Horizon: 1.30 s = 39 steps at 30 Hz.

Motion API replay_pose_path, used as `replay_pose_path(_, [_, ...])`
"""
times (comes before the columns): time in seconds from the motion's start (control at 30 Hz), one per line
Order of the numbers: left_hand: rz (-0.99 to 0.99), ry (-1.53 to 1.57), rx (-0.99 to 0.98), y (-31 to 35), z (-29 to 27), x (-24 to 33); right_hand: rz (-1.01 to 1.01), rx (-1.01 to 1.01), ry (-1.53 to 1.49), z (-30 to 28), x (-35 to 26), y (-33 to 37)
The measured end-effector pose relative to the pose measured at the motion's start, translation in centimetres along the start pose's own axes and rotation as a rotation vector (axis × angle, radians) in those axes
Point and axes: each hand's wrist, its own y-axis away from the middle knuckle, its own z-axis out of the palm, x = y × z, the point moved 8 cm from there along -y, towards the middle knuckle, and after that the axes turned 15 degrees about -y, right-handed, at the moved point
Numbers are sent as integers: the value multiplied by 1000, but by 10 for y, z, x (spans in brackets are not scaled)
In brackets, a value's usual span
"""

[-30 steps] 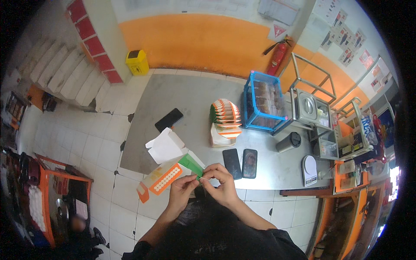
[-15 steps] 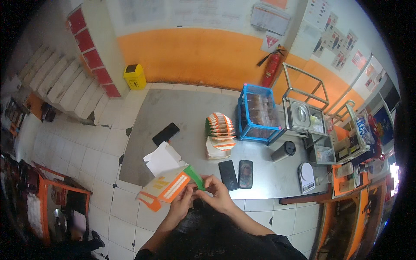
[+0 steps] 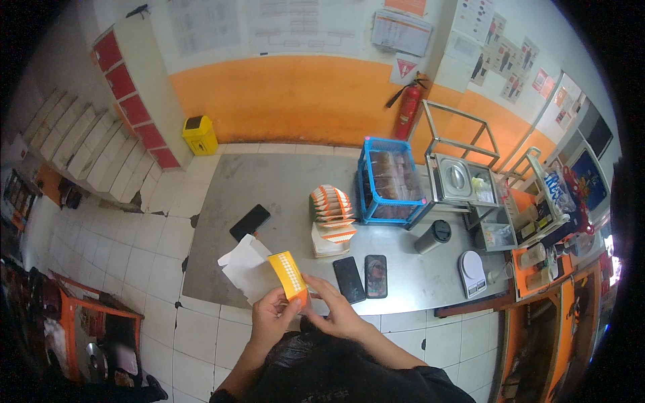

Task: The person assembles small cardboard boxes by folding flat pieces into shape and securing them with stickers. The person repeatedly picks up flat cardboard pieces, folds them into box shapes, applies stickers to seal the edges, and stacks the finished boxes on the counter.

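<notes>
At lower centre, the left hand (image 3: 270, 310) pinches a white-patterned yellow-orange carton (image 3: 287, 274), long axis leaning upper left; right hand (image 3: 337, 314), grip unclear.

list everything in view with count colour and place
carton: 1, yellow, orange and white, at the hands
folded cartons: several, orange, white and green, mid-table
phones: 3, dark, one left, two right of folded cartons
crate: 1, blue, right side of table
packs: several, brown, inside the crate
tumbler: 1, grey, left of scale
scale: 1, white, right end of table
lidded pan: 1, silver, right of the crate
table: 1, grey, centre
bin: 1, yellow, far wall, left
fire extinguisher: 1, red, far wall, right
panels: 5, red, column at left
shelf units: 2, orange, lower left and right
papers: several, mostly white, walls
left hand: 1, bare, gripping the carton
right hand: 1, bare, at the carton
</notes>
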Motion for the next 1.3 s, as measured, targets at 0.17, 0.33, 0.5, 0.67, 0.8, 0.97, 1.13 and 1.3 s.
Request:
replay_pose_path(0.17, [156, -241, 235, -3, -23, 19, 6, 131, -12, -14, -8, -3])
replay_pose_path(0.33, [238, -385, 374, 8, -28, 20, -39, 170, -129, -12, -15, -5])
replay_pose_path(0.5, [370, -307, 342, 11, -19, 32, -5, 151, -254, -8, -11, -9])
replay_pose_path(0.67, [310, -226, 189, 3, -16, 29, 22, 108, -232, -11, -13, -14])
replay_pose_path(0.8, [224, -46, 93, -6, -15, 15, 41, 47, -197, -11, -18, -19])
replay_pose_path(0.97, [100, 170, 5, -9, -11, 0, 37, 30, -100, -12, -25, -23])
replay_pose_path(1.13, [64, 264, 20, -10, -10, -4, -21, 89, -92, -11, -34, -23])
replay_pose_path(1.3, [187, 152, 53, -8, -15, 5, -67, 94, -64, -7, -41, -23])
